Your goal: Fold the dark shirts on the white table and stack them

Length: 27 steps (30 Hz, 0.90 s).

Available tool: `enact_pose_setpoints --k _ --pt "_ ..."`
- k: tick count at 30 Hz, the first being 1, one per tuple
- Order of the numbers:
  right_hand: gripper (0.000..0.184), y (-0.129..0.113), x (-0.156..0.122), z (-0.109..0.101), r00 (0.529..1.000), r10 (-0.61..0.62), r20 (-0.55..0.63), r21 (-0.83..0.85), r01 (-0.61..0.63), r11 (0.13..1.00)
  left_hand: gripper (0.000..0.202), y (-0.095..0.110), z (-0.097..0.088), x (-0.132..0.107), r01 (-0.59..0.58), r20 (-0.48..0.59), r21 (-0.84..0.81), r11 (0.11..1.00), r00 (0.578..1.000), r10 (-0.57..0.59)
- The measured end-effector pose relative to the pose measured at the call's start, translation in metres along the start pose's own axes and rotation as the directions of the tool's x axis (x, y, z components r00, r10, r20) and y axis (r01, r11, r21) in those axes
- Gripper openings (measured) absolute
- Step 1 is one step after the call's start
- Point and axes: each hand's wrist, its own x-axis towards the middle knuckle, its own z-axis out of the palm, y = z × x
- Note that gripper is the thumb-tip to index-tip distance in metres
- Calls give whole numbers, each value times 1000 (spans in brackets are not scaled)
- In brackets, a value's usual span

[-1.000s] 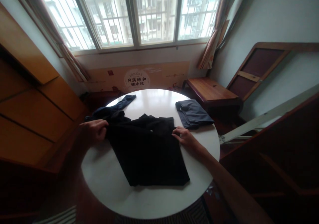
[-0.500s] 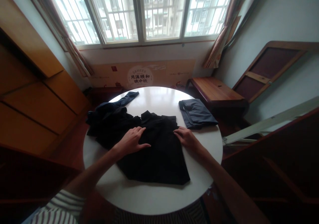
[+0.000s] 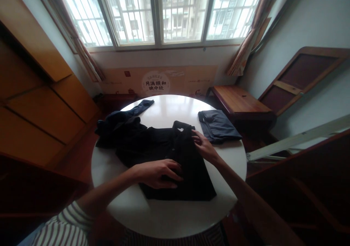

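Observation:
A black shirt (image 3: pixel 188 180), with what looks like a collar at its far end, lies partly folded on the round white table (image 3: pixel 175 217). My left hand (image 3: pixel 160 173) rests over its near part, fingers apart and slightly curved. At the shirt's far right edge, beside the collar, my right hand (image 3: pixel 203 147) has its fingers closed on the cloth; the thumb is mostly hidden. Left of the shirt and touching it is a heap of dark clothes (image 3: pixel 117 129), with a navy sleeve or leg stretching toward the back.
A folded dark grey garment (image 3: pixel 218 125) lies at the table's right. Beyond it stands a low wooden table (image 3: pixel 240 100). Wooden cabinets (image 3: pixel 41 111) line the left side, and a window (image 3: pixel 158 16) with curtains is behind. A pale slanted bar (image 3: pixel 300 135) is at the right.
My left hand has moved nearer and to the right over the shirt. My right hand has shifted slightly away from me along the edge, and the collar end now lies farther right.

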Motion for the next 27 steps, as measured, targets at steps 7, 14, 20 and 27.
enact_pose_setpoints --k 7,14,20,27 --pt "59 -11 -1 -3 983 88 158 399 -145 906 34 -21 -9 -3 119 -80 -27 993 989 -121" --pt "58 -4 -16 -3 937 286 199 190 -324 927 44 -55 -17 -3 462 -460 290 838 835 -302" --pt "32 -9 -27 21 996 88 -5 -28 -88 996 57 -69 -26 18 208 -258 191 959 954 -156" --pt "36 -12 -34 -4 997 74 -11 225 -70 972 59 -85 -75 35 328 -500 145 933 839 -217"
